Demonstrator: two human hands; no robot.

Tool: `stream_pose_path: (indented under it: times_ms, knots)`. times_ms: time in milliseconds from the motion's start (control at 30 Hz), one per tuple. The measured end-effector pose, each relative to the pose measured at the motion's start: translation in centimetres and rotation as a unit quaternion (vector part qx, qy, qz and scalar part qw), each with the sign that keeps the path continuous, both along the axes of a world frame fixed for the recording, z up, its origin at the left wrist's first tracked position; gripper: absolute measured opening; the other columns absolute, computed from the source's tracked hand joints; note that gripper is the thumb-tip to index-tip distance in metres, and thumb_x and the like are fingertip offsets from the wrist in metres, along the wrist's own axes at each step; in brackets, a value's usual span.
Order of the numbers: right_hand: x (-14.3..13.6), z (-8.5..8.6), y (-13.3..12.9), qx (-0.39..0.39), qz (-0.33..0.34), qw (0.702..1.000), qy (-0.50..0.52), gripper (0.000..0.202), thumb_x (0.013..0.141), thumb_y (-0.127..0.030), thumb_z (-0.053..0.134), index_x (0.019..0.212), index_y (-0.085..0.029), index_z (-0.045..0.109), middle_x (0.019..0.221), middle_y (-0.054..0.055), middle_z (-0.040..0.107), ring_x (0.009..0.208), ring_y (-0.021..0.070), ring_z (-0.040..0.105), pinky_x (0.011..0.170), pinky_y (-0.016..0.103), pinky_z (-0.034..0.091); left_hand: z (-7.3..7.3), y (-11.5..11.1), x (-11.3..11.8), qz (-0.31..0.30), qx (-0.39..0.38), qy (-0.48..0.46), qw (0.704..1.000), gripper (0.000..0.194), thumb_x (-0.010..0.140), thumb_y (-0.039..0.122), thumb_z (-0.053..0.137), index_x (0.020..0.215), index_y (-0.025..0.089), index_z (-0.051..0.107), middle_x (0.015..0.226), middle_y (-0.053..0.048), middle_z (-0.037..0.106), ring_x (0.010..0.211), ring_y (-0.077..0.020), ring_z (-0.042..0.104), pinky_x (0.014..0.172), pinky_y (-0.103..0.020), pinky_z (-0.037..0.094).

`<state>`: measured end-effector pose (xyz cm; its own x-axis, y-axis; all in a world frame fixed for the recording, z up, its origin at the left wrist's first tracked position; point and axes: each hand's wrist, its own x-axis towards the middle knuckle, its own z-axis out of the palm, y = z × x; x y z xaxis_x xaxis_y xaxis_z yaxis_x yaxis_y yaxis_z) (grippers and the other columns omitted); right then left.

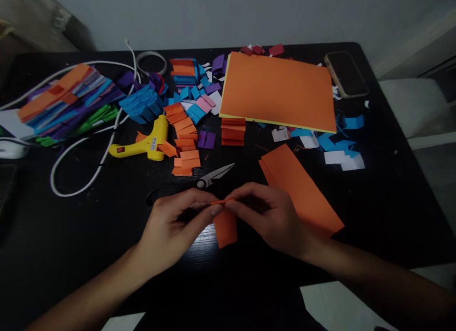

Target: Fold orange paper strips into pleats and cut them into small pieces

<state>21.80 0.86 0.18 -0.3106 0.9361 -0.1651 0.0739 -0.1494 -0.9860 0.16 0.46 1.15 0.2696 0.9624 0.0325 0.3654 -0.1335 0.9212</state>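
Between both hands is an orange paper strip (225, 229), its top end folded over and its lower end hanging toward me. My left hand (178, 222) pinches the fold's left side with thumb and fingers. On the right side of the same fold, my right hand (272, 214) pinches it too, the thumbs almost meeting. Just beyond my left hand lie scissors (215, 175) with the blades pointing right; their dark handles are partly hidden. Larger orange paper pieces (302, 191) lie beside and partly under my right hand. Small folded orange pieces (187, 155) sit farther back.
A yellow glue gun (156, 140) lies left of centre, near a looping white cable (57, 172). Stacked orange sheets (280, 91) and a phone (346, 74) are at the back right. Bundles of coloured folded paper (71, 98) fill the back left. Blue and white scraps (344, 157) lie right.
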Motion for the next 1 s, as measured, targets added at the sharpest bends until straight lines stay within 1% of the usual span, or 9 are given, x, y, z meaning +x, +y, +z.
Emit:
stream_pose_path:
  times_ms: [100, 233, 433, 533, 667, 800, 900, 1000]
  knots:
    - [-0.08, 0.06, 0.01, 0.006, -0.001, 1.000, -0.007, 0.006, 0.097, -0.030, 0.079, 0.096, -0.024, 0.081, 0.094, 0.001, 0.083, 0.086, 0.0164, 0.079, 0.076, 0.026, 0.064, 0.06, -0.07, -0.14, -0.005, 0.002, 0.005, 1.000, 0.006, 0.097, 0.020, 0.074, 0.095, 0.021, 0.080, 0.076, 0.003, 0.080, 0.063, -0.0101, 0.074, 0.059, -0.017, 0.056]
    - [-0.15, 0.11, -0.01, 0.005, 0.006, 1.000, -0.006, 0.006, 0.097, -0.029, 0.078, 0.096, -0.023, 0.080, 0.093, 0.001, 0.082, 0.083, 0.0157, 0.078, 0.074, 0.025, 0.063, -0.12, -0.20, -0.29, -0.006, 0.008, 0.008, 1.000, 0.005, 0.097, 0.021, 0.075, 0.095, 0.021, 0.080, 0.082, 0.002, 0.082, 0.068, -0.0116, 0.076, 0.062, -0.018, 0.057]
    - [-0.10, 0.07, 0.05, 0.020, 0.012, 1.000, -0.009, 0.006, 0.098, -0.028, 0.075, 0.096, -0.023, 0.079, 0.093, 0.002, 0.081, 0.084, 0.0163, 0.076, 0.074, 0.027, 0.062, -0.36, -0.16, -0.22, -0.010, 0.018, 0.005, 1.000, 0.005, 0.096, 0.020, 0.076, 0.096, 0.022, 0.081, 0.085, 0.001, 0.083, 0.072, -0.0138, 0.077, 0.065, -0.021, 0.059]
    - [-0.14, 0.06, 0.03, 0.017, 0.015, 1.000, -0.004, 0.005, 0.098, -0.027, 0.074, 0.096, -0.023, 0.077, 0.092, 0.001, 0.080, 0.083, 0.0157, 0.076, 0.073, 0.026, 0.062, -0.32, -0.18, -0.22, -0.015, 0.023, 0.005, 1.000, 0.005, 0.096, 0.019, 0.076, 0.095, 0.022, 0.081, 0.085, 0.000, 0.083, 0.072, -0.0139, 0.077, 0.064, -0.021, 0.059]
    - [-0.15, 0.06, -0.07, 0.008, 0.022, 1.000, -0.002, 0.007, 0.098, -0.029, 0.075, 0.096, -0.023, 0.077, 0.092, 0.001, 0.080, 0.082, 0.0163, 0.076, 0.073, 0.027, 0.061, -0.22, -0.15, -0.10, -0.018, 0.026, 0.001, 1.000, 0.005, 0.095, 0.019, 0.077, 0.092, 0.021, 0.080, 0.083, 0.000, 0.083, 0.070, -0.0142, 0.077, 0.063, -0.021, 0.059]
    - [-0.06, -0.11, -0.01, -0.013, 0.003, 1.000, -0.002, 0.009, 0.098, -0.032, 0.077, 0.096, -0.023, 0.079, 0.090, 0.001, 0.081, 0.083, 0.0166, 0.076, 0.073, 0.027, 0.060, -0.09, -0.05, 0.22, -0.001, -0.017, -0.008, 1.000, 0.002, 0.093, 0.020, 0.077, 0.092, 0.021, 0.079, 0.079, 0.002, 0.081, 0.067, -0.0120, 0.075, 0.063, -0.018, 0.059]
    - [-0.01, -0.38, 0.19, -0.028, -0.023, 0.999, 0.016, 0.008, 0.095, -0.032, 0.081, 0.095, -0.024, 0.080, 0.093, 0.001, 0.082, 0.087, 0.0166, 0.078, 0.078, 0.027, 0.062, -0.01, -0.02, 0.40, 0.009, -0.047, -0.020, 0.999, 0.003, 0.092, 0.018, 0.078, 0.094, 0.020, 0.077, 0.077, 0.003, 0.078, 0.068, -0.0111, 0.075, 0.064, -0.017, 0.059]
    - [-0.02, -0.57, 0.40, -0.045, -0.039, 0.998, 0.027, 0.008, 0.093, -0.032, 0.083, 0.094, -0.024, 0.082, 0.093, 0.002, 0.083, 0.090, 0.0178, 0.079, 0.083, 0.030, 0.064, 0.01, -0.02, 0.44, 0.017, -0.058, -0.029, 0.998, 0.006, 0.090, 0.017, 0.079, 0.093, 0.021, 0.076, 0.074, 0.004, 0.077, 0.066, -0.0113, 0.074, 0.063, -0.017, 0.059]
